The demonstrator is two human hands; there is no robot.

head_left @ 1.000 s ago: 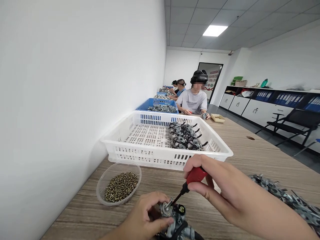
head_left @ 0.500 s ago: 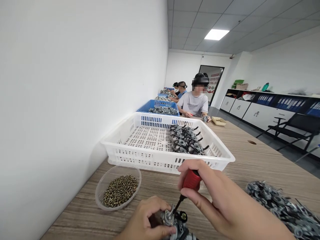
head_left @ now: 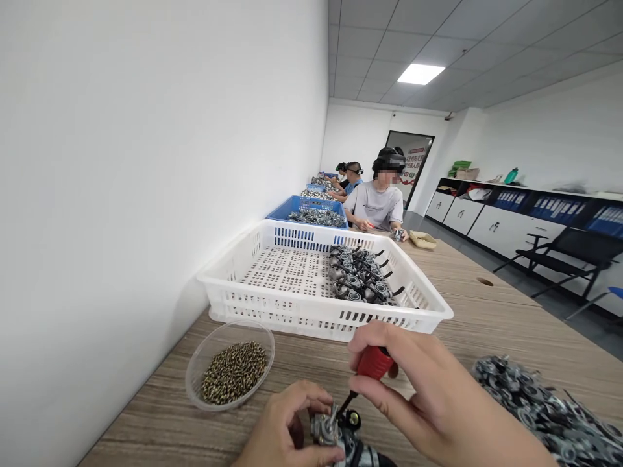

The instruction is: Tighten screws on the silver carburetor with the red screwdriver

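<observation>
My left hand (head_left: 285,425) is closed around a small grey metal carburetor (head_left: 338,433) at the bottom edge of the view, holding it on the wooden table (head_left: 467,311). My right hand (head_left: 428,395) grips a red-handled screwdriver (head_left: 370,364), its black shaft angled down-left with the tip on the top of the carburetor. A clear plastic bowl (head_left: 195,379) of brass-coloured screws (head_left: 235,372) sits just left of my left hand.
A white slotted crate (head_left: 311,311) holding finished carburetors (head_left: 360,275) stands behind my hands. A loose heap of metal parts (head_left: 540,402) lies at the right. A white wall borders the left. Further along sit a blue crate (head_left: 296,206) and three seated people (head_left: 379,194).
My right hand and the screwdriver have shifted slightly left and down, the handle more upright. The view tilted a little; the left hand keeps its hold on the carburetor.
</observation>
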